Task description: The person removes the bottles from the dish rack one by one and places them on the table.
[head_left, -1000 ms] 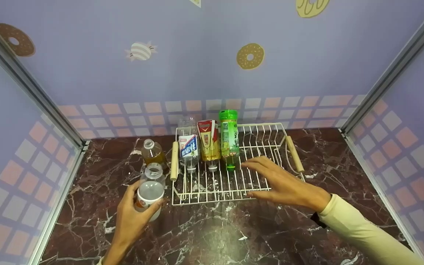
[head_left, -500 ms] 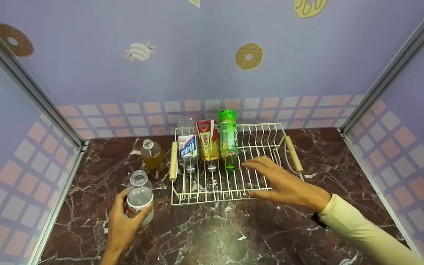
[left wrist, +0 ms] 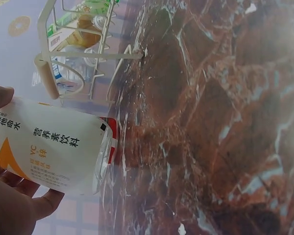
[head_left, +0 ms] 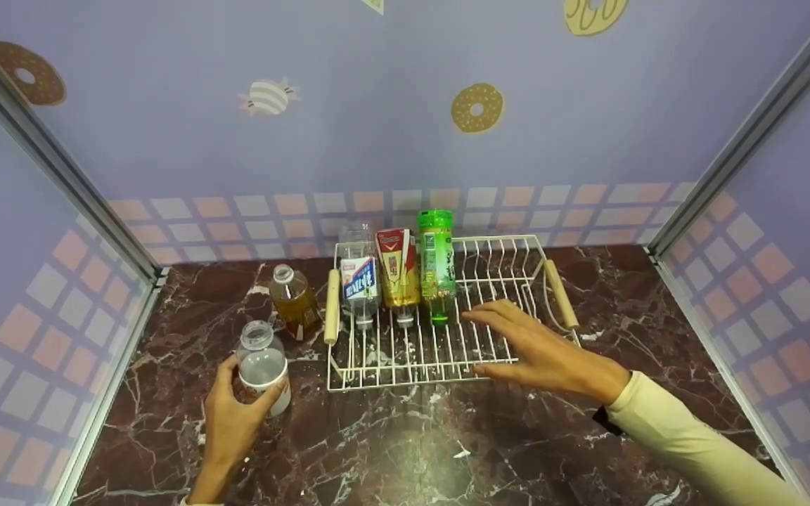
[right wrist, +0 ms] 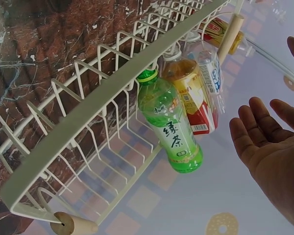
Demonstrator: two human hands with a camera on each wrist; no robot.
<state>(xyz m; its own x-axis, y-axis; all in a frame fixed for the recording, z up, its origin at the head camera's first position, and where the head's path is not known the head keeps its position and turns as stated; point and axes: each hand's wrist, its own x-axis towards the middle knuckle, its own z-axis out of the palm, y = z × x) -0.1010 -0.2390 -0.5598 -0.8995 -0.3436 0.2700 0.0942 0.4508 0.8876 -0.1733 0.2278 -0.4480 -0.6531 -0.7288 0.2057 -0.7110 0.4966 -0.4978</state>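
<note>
Lilac walls (head_left: 384,151) printed with doughnuts and pastel tiles enclose a dark marbled counter (head_left: 391,450); on it stands a white wire rack (right wrist: 108,97) with wooden handles; over the rack's right part hangs the right hand (head_left: 545,351), fingers extended, its grip around nothing; the left hand (head_left: 233,418) has its grip around a white-labelled bottle (head_left: 262,364), thumb opposite fingers, probably low on the body for steadiness, leaving the neck free; that bottle is roughly upright, left of the rack, though whether it touches the counter cannot be told.

Inside the rack, a green bottle (head_left: 436,263), a red-and-gold bottle (head_left: 399,270) and a clear bottle (head_left: 361,281) sit neck-down in its left part, likely because the wires brace them in a row; an amber bottle (head_left: 296,306) stands upright between rack and left hand; it and the held one show no cap; labels and tinted plastic hide whether any liquid remains inside.
</note>
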